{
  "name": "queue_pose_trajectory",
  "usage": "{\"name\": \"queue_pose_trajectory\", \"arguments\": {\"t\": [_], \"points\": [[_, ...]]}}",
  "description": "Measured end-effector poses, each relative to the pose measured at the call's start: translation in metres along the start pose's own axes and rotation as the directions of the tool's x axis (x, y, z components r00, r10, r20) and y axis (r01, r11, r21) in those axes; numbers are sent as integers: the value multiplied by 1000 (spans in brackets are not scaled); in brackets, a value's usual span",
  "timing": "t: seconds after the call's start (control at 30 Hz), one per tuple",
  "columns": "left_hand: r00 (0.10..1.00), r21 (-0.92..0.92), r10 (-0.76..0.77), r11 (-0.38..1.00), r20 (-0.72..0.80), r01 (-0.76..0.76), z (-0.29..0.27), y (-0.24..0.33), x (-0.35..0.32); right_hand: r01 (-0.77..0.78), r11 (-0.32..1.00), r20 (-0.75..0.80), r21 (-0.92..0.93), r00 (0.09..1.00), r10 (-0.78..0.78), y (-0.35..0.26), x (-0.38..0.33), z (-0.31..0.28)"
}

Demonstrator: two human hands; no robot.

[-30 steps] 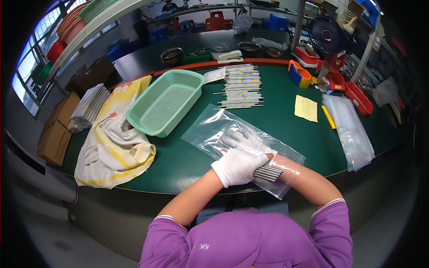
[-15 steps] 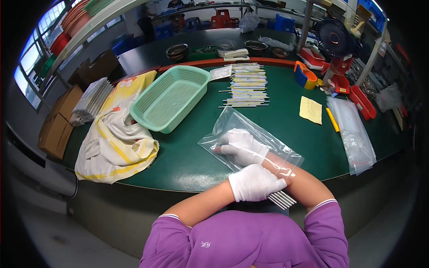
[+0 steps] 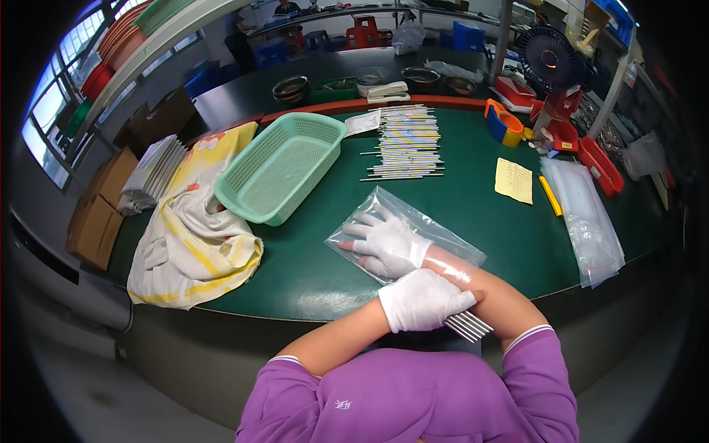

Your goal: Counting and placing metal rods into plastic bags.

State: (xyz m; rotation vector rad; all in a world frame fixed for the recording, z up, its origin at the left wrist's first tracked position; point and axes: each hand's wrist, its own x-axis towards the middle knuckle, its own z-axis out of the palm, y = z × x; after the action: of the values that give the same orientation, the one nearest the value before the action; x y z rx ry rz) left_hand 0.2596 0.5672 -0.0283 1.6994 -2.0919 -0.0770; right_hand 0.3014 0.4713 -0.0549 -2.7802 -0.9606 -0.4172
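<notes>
My right hand (image 3: 389, 244), in a white glove with bare fingertips, is inside a clear plastic bag (image 3: 461, 255). Its fingers are spread out and point to the far left, above the green table. My left hand (image 3: 422, 303), gloved the same way, is closed around several thin metal rods (image 3: 468, 325) near the table's front edge. The rods' silver ends stick out below its thumb, and the rest is hidden by the hand. This hand lies against my right forearm by the bag's open end; whether it also grips the bag I cannot tell.
Beyond my hands lies a row of thin rods (image 3: 408, 144). A green basket (image 3: 284, 166) and a yellow-white cloth (image 3: 196, 255) are at left. On the right are a yellow paper (image 3: 513, 181), a yellow cutter (image 3: 550, 196), flat plastic bags (image 3: 587, 221) and a tape dispenser (image 3: 504, 123).
Inside the bag my right hand has opened from bent fingers to spread ones, and the bag now sits flatter round it. My left hand keeps the rods in nearly the same place.
</notes>
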Motion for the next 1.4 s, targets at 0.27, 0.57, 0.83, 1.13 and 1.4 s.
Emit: {"name": "queue_pose_trajectory", "arguments": {"t": [0.27, 0.57, 0.83, 1.13, 1.4], "points": [[969, -276, -230, 941, -89, 198, -4, 19, -21, -115, 985, -132, 129, 982, 132, 16, 10, 11], [623, -950, -734, -98, 271, 298, 3, 41, -38, -748, 591, -53, 301, 606, 794, 20, 18, 2], [398, -968, -907, -40, 140, 249, 16, 50, -60, -666, 461, 90, 586, 619, 780, -16, -5, -3], [300, -988, -947, -83, 118, 127, 26, 44, -71, -344, 880, -223, 327, 877, 426, -90, -61, -44], [360, -951, -896, -302, 260, -65, 15, 44, -78, -469, 881, -362, 63, 812, 459, -70, -82, -85]]}}
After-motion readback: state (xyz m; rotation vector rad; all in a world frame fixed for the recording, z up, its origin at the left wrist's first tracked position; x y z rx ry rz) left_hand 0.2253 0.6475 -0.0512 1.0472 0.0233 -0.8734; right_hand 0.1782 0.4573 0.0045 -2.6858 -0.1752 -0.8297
